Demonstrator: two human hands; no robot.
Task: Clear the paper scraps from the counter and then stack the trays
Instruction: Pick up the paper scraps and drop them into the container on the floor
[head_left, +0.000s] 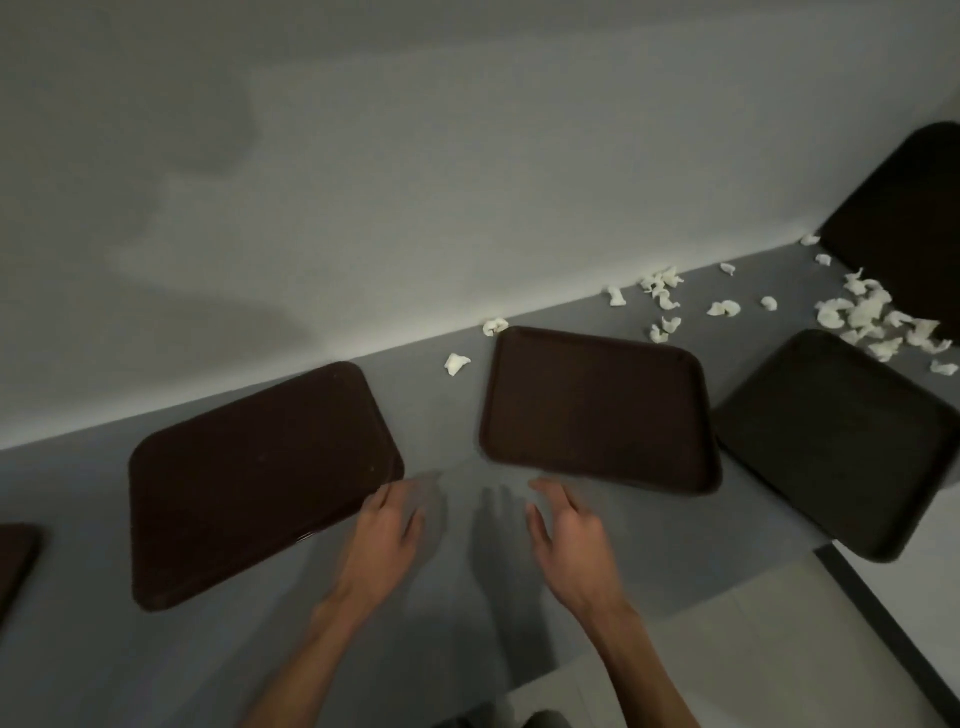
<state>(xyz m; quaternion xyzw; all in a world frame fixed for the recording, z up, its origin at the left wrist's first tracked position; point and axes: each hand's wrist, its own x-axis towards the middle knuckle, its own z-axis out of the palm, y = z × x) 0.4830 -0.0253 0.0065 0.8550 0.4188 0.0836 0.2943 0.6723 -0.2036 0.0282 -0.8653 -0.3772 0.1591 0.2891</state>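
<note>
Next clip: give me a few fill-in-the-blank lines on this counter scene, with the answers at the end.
1. The white paper scraps lie on the grey ___.
2. Between the left tray and the middle tray hover both ___.
3. The left hand and right hand each hold ___.
Answers: counter, hands, nothing.

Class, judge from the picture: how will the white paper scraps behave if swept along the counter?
The paper scraps look thin and curled, so they are probably very light and floppy. Lying loose and spread on the smooth counter, they would likely scatter rather than move as one.
</note>
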